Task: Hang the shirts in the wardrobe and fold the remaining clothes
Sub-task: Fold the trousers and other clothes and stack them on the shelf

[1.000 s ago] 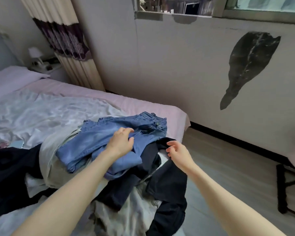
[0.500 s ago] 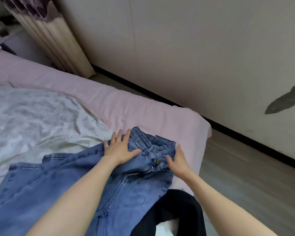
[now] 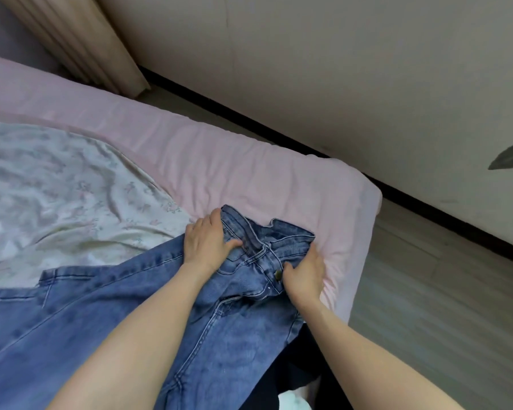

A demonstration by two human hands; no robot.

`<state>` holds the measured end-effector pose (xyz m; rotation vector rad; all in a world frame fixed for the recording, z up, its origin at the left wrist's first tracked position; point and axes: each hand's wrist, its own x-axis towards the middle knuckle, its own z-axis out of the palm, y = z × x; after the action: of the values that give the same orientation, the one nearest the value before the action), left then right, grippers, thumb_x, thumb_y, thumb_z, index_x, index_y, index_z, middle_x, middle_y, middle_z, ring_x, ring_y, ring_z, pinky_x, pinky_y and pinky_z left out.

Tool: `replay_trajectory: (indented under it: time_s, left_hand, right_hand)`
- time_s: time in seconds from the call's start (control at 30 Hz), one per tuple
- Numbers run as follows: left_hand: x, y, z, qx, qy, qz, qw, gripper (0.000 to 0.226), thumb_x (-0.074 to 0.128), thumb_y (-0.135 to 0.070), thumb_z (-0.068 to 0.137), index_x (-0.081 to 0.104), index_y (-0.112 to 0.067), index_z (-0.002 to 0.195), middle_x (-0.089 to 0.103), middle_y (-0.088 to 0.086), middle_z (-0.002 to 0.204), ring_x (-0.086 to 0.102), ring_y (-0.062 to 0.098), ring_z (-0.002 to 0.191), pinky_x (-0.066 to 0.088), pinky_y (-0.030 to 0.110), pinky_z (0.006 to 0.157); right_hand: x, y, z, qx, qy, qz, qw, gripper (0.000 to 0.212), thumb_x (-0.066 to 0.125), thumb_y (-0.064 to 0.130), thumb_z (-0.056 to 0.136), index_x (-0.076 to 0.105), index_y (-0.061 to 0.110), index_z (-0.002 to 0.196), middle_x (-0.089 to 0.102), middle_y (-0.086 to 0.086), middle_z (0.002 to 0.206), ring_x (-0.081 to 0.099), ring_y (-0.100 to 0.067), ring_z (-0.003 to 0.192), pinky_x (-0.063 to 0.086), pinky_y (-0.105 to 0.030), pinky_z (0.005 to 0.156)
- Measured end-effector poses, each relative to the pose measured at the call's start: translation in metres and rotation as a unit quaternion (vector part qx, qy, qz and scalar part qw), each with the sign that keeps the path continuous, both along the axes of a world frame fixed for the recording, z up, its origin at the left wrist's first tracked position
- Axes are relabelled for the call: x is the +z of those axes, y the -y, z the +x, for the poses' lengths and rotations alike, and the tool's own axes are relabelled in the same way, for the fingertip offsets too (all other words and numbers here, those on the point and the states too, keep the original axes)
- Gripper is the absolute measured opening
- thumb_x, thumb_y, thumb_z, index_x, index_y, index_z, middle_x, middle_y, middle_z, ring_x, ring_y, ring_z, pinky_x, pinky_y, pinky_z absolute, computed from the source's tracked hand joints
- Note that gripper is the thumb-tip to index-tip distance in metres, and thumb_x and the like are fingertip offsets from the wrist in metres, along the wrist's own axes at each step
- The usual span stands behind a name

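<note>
A pair of blue jeans (image 3: 125,315) lies spread on the bed, waistband toward the far corner, legs running off to the lower left. My left hand (image 3: 208,241) presses flat on the left part of the waistband, fingers straight and thumb stretched toward the fly. My right hand (image 3: 304,273) lies flat on the right end of the waistband, just beside the metal button (image 3: 278,273). A dark garment (image 3: 296,377) shows under the jeans at the bottom edge, with a bit of white cloth (image 3: 293,400) below it.
The pink bed sheet (image 3: 219,161) ends in a corner at the right, with wooden floor (image 3: 442,291) beyond. A pale floral quilt (image 3: 57,187) covers the left of the bed. A beige curtain (image 3: 80,39) hangs at the far left wall.
The jeans went from a bunched heap on the clothes pile to lying spread on the bed. Both hands came to press flat on the waistband, and the view dropped closer.
</note>
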<state>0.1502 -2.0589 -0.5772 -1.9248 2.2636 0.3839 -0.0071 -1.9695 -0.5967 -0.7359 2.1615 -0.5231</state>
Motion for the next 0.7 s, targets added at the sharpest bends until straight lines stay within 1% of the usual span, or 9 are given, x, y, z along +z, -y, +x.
replay_trajectory:
  time_s: [0.03,0.1,0.17,0.2,0.3,0.4,0.5,0.6,0.7]
  left_hand:
    - [0.007,-0.001,0.002,0.006,-0.018,-0.018,1.000,0.072,0.054,-0.056,0.085,0.035,-0.007,0.134,0.063,0.011,0.109,0.057,0.028,0.101,0.039,0.037,0.085]
    - [0.024,-0.006,0.006,0.015,-0.048,-0.040,0.998,0.051,0.046,-0.047,0.093,0.042,-0.008,0.126,0.067,0.013,0.094,0.062,0.033,0.086,0.040,0.036,0.070]
    - [0.043,-0.016,0.012,0.025,-0.087,-0.070,0.993,0.039,0.041,-0.039,0.098,0.044,-0.008,0.121,0.067,0.015,0.087,0.062,0.037,0.081,0.039,0.037,0.063]
    - [0.052,-0.021,0.015,0.036,-0.109,-0.081,0.990,0.035,0.039,-0.036,0.099,0.044,-0.008,0.118,0.066,0.017,0.084,0.061,0.038,0.079,0.038,0.037,0.060]
    - [0.092,-0.037,0.031,0.129,-0.187,-0.101,0.969,0.032,0.038,-0.032,0.099,0.044,-0.007,0.120,0.063,0.023,0.085,0.058,0.042,0.081,0.034,0.036,0.061]
    - [0.136,-0.056,0.048,0.205,-0.278,-0.102,0.933,0.030,0.039,-0.028,0.099,0.048,-0.006,0.118,0.060,0.017,0.087,0.055,0.041,0.090,0.033,0.036,0.066]
    - [0.187,-0.087,0.058,0.221,-0.351,-0.112,0.903,0.028,0.039,-0.023,0.100,0.048,-0.004,0.117,0.046,0.004,0.072,0.049,0.034,0.082,0.029,0.034,0.066]
    - [0.240,-0.131,0.067,0.209,-0.392,-0.147,0.884,0.027,0.038,-0.020,0.100,0.046,0.002,0.113,0.041,0.004,0.065,0.043,0.034,0.067,0.026,0.037,0.056]
    - [0.301,-0.204,0.087,0.190,-0.444,-0.180,0.857,0.022,0.036,-0.020,0.100,0.043,0.000,0.108,0.038,0.004,0.060,0.037,0.020,0.055,0.027,0.035,0.052]
  right_hand:
    - [0.004,-0.001,0.000,-0.005,-0.006,0.023,1.000,0.060,0.057,0.012,0.083,0.032,0.008,0.138,0.048,-0.016,0.128,0.042,-0.034,0.122,0.036,-0.045,0.101]
    - [0.016,-0.003,-0.002,-0.035,0.055,0.017,0.998,0.042,0.054,0.012,0.085,0.041,0.010,0.125,0.059,-0.015,0.115,0.055,-0.032,0.106,0.042,-0.042,0.094]
    - [0.034,-0.011,-0.006,-0.077,0.104,-0.026,0.991,0.028,0.052,0.007,0.085,0.046,0.011,0.112,0.063,-0.010,0.102,0.059,-0.022,0.083,0.043,-0.030,0.080]
    - [0.042,-0.015,-0.008,-0.088,0.103,-0.038,0.990,0.026,0.053,0.006,0.085,0.048,0.011,0.110,0.063,-0.008,0.100,0.058,-0.018,0.079,0.040,-0.026,0.076]
    - [0.078,-0.032,-0.012,-0.109,0.111,-0.079,0.985,0.030,0.054,0.010,0.089,0.045,0.003,0.117,0.057,-0.006,0.099,0.056,-0.025,0.092,0.040,-0.029,0.077]
    - [0.123,-0.048,-0.017,-0.097,0.107,-0.128,0.981,0.025,0.050,0.014,0.093,0.039,0.006,0.113,0.052,-0.002,0.091,0.052,-0.021,0.082,0.038,-0.031,0.072]
    - [0.175,-0.069,-0.019,-0.072,0.099,-0.201,0.972,0.021,0.050,0.012,0.091,0.039,0.013,0.109,0.050,0.005,0.087,0.052,-0.016,0.081,0.038,-0.028,0.063]
    - [0.232,-0.105,-0.015,-0.049,0.099,-0.271,0.956,0.025,0.051,0.008,0.087,0.038,0.023,0.100,0.050,0.011,0.089,0.050,0.000,0.076,0.038,-0.008,0.055]
    - [0.295,-0.174,0.002,-0.030,0.090,-0.336,0.937,0.024,0.055,0.007,0.084,0.042,0.023,0.098,0.053,0.005,0.095,0.052,-0.005,0.082,0.037,-0.009,0.060]
